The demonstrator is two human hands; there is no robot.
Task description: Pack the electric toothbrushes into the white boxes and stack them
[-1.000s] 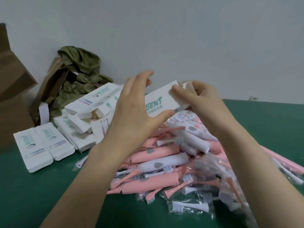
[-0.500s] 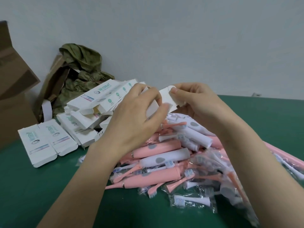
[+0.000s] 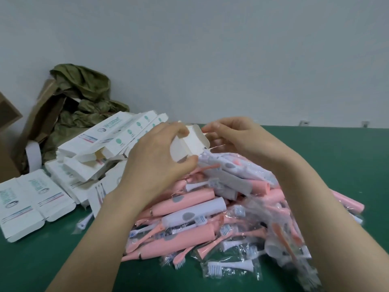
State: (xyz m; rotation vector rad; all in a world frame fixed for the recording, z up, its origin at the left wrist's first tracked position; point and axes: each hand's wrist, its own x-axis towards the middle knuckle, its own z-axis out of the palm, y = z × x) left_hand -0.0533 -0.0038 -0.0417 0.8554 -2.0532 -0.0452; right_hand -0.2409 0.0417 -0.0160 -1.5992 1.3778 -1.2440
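Low in the middle and right of the frame, a heap of bagged pink and white toothbrushes (image 3: 189, 207) lies on the green table (image 3: 52, 260). Above it at centre, the left hand (image 3: 155, 163) curls round a white box (image 3: 189, 144), thumb under and fingers over, while the right hand (image 3: 237, 140) pinches the box's open end flap with bent fingertips. At left lie loose white boxes (image 3: 101, 148), with an olive bag (image 3: 84, 91) behind them at upper left.

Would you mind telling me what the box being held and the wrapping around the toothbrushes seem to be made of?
The box looks like thin matte white cardboard, given its creased flaps. The wrapping is probably clear glossy plastic film: it crinkles and glints.
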